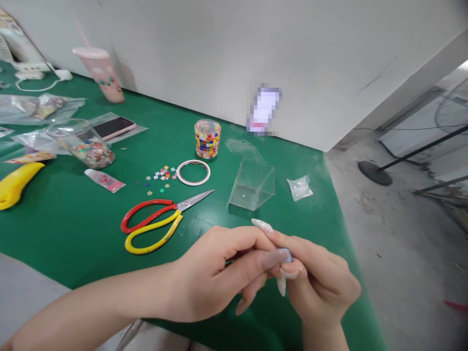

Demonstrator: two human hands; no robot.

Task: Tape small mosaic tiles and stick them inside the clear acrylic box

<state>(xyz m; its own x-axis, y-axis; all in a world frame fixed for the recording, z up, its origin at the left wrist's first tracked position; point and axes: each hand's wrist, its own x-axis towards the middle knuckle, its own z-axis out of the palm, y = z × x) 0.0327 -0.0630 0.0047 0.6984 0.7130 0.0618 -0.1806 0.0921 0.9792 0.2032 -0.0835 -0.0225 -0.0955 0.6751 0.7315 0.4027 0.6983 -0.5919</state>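
You're pinching a small pale-blue tile (287, 254) btwn the fingertips of both hands, just above the near edge of the green tabletop (73, 234), right of centre. Your left hand (215, 273) is reaching in from the lower left, fingers curled nearly closed, thumb pressing on the tile. Your right hand (323, 287) is coming up from below, also curled tight, fingertips touching the tile from the other side. Can't tell which hand is carrying most of the grip. Just beyond your hands, a clear plastic box (252, 184) is lying tilted on the tabletop, w/ a small crumpled bag (300, 187) to its right. Left of the box, scissors (161, 225) w/ one red and one yellow handle are lying flat, blades closed. Behind them are sitting a tape ring (193, 172), some loose tiles (161, 174) and a mosaic-covered cup (207, 138). Further left: a small tube (104, 180), a jar (82, 142) on its side, a phone (113, 127), a yellow cutter (16, 184). A pink tumbler (100, 73) is standing by the wall.
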